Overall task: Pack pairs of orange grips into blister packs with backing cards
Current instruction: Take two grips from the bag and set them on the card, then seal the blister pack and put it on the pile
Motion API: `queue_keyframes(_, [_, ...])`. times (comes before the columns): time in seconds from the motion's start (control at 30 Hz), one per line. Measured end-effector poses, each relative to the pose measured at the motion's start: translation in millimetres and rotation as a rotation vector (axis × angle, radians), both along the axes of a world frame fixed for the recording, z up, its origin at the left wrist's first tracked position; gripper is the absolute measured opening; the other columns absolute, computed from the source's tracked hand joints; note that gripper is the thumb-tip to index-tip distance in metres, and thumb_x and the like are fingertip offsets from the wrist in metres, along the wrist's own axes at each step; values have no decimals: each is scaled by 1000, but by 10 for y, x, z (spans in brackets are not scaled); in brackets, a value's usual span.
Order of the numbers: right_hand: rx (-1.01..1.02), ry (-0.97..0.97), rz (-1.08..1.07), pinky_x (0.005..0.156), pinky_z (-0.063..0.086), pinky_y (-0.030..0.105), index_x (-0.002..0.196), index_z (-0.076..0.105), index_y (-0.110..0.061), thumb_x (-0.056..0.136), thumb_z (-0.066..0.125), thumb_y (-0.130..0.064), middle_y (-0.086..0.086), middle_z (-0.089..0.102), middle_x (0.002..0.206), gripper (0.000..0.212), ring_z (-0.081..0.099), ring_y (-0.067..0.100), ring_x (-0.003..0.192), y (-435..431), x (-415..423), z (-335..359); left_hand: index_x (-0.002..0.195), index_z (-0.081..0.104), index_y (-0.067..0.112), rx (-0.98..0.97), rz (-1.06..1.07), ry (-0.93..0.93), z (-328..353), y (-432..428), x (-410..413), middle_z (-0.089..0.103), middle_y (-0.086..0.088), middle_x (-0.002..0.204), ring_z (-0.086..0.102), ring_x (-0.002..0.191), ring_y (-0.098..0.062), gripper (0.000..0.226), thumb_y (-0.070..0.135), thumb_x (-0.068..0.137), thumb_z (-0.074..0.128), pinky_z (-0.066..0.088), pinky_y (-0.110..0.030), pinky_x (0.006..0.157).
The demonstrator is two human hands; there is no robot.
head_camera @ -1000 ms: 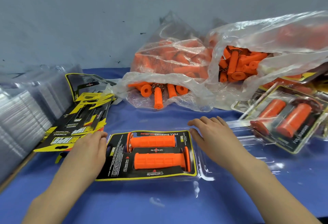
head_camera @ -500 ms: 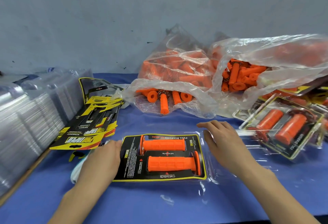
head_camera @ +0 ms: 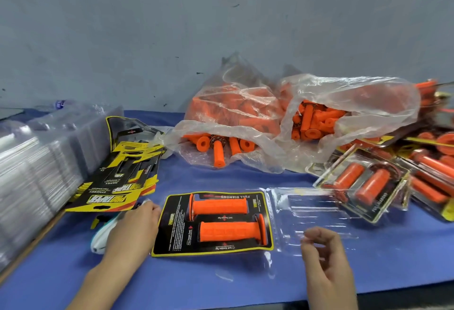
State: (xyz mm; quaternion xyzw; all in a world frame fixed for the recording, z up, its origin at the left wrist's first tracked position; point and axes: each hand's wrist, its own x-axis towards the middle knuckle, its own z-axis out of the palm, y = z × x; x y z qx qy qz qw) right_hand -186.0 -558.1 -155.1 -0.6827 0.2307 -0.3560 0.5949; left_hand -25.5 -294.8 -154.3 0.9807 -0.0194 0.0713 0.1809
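Note:
An open blister pack [head_camera: 216, 221] lies in the middle of the blue table with a black and yellow backing card in it. Two orange grips sit on the card, the upper grip [head_camera: 218, 206] and the lower grip [head_camera: 231, 232]. The pack's clear lid half [head_camera: 312, 209] lies flat to the right. My left hand [head_camera: 132, 226] rests at the card's left edge, fingers relaxed. Near the lid's front edge hovers my right hand [head_camera: 324, 255], fingers loosely curled and blurred, with nothing plainly held.
A stack of clear blister shells [head_camera: 36, 174] fills the left side, with loose backing cards [head_camera: 122, 181] beside it. Two plastic bags of orange grips [head_camera: 233, 125] [head_camera: 344, 113] lie behind. Packed blisters [head_camera: 363, 184] pile at the right. A white and teal object [head_camera: 100, 238] lies under my left hand.
My right hand has lifted off the clear lid and drawn back toward me, fingers curling. My left hand stays at the card's left edge. The view has tilted up.

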Motion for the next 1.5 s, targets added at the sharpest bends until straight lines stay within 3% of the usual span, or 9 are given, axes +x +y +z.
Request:
queue_keyframes(0.2, [578,-50,-77,42,48,11,119,46,-1,100,40,6,28,50,108,21,62,11,47,-214,-180,-49,88,53,20,35,-27,-7,62,3,-23,67,-1,98,63,97,-28,23,25,105,38,49,-40,75])
queue_keyframes(0.3, [724,-148,-111,71,51,14,113,55,16,99,45,1,30,58,109,22,67,2,67,-216,-139,-27,87,52,21,36,-28,-12,79,3,-29,67,-1,98,63,97,-27,23,25,105,38,48,-39,74])
queue_keyframes(0.43, [818,-79,-4,89,52,40,112,50,0,101,48,-9,26,63,109,14,60,36,98,-174,-33,123,90,52,20,25,-30,10,100,10,-62,67,0,97,63,97,-26,21,26,105,38,49,-39,74])
queue_keyframes(0.57, [585,-116,18,52,56,19,112,54,-7,94,52,8,9,64,67,24,63,11,54,-113,52,106,92,55,19,-62,-26,35,118,27,-55,69,-1,92,63,95,-28,22,29,104,39,51,-40,76])
queue_keyframes(0.83, [-500,-127,200,80,42,4,111,63,-45,94,61,-11,-15,64,89,38,63,5,82,74,107,64,79,63,11,-198,-34,88,122,57,-36,62,-1,55,64,55,-18,30,24,101,46,52,-35,62])
queue_keyframes(0.93, [-973,-90,205,95,29,0,109,66,-41,78,65,-11,-17,58,89,43,54,5,79,71,149,-24,76,61,10,-308,-39,139,86,85,-33,61,-3,45,56,36,-12,31,23,100,48,45,-26,46])
queue_keyframes(1.0, [-1176,-131,161,84,39,12,99,74,-37,67,68,-11,-11,63,86,42,50,9,78,71,184,-124,72,58,8,-382,-55,183,52,125,-17,61,-7,45,54,35,-15,32,21,100,49,43,-25,43])
queue_keyframes(1.27, [-1421,-167,10,76,42,30,84,78,-30,76,54,-18,-3,68,79,28,58,18,73,70,275,-213,93,64,-1,-798,25,394,96,86,-11,64,-13,53,54,39,-20,29,16,104,43,39,-20,35])
queue_keyframes(1.5, [-1518,-150,87,80,38,30,95,73,-30,76,59,-10,-4,62,84,30,54,19,73,-70,363,-290,86,62,3,-855,58,472,197,50,-20,59,-4,49,54,42,-19,62,59,97,39,39,-22,38])
